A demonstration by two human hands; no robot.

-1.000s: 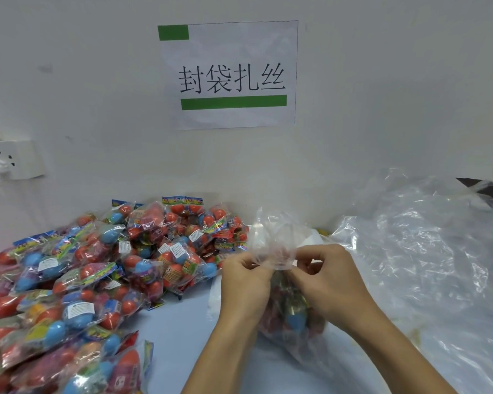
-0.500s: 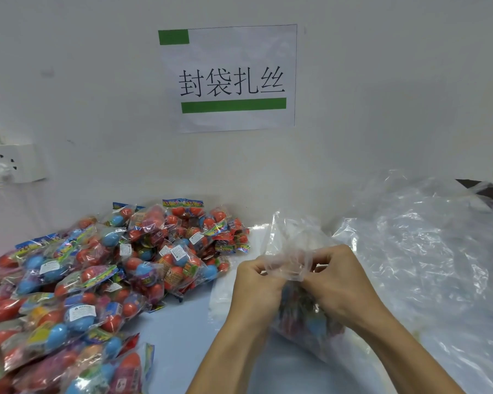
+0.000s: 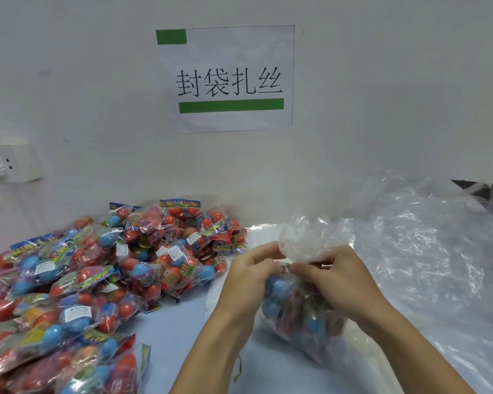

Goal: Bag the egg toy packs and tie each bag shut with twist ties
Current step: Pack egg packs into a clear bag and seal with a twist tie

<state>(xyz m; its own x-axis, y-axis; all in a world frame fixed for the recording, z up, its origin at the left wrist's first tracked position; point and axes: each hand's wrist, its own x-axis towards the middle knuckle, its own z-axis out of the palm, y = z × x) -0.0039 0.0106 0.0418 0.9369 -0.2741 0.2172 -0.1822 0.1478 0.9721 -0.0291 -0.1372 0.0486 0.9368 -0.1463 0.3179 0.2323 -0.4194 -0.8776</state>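
A clear plastic bag (image 3: 299, 317) filled with red and blue egg toy packs stands on the table at centre. Its gathered neck (image 3: 302, 240) sticks up above my hands. My left hand (image 3: 251, 277) and my right hand (image 3: 339, 277) both pinch the neck from either side. A small metallic twist tie (image 3: 287, 269) shows between my fingertips at the neck. A large heap of loose egg toy packs (image 3: 97, 274) covers the table's left side.
A pile of clear plastic bags (image 3: 427, 251) lies at the right. On the wall hang a paper sign (image 3: 228, 78) and, at left, a power socket (image 3: 12, 163) with a plug. A thin tie (image 3: 238, 368) lies under my left forearm.
My hands have drawn the bag's mouth tighter into a bunched neck, and the bag has shifted slightly right and lower. The twist tie now shows at the neck.
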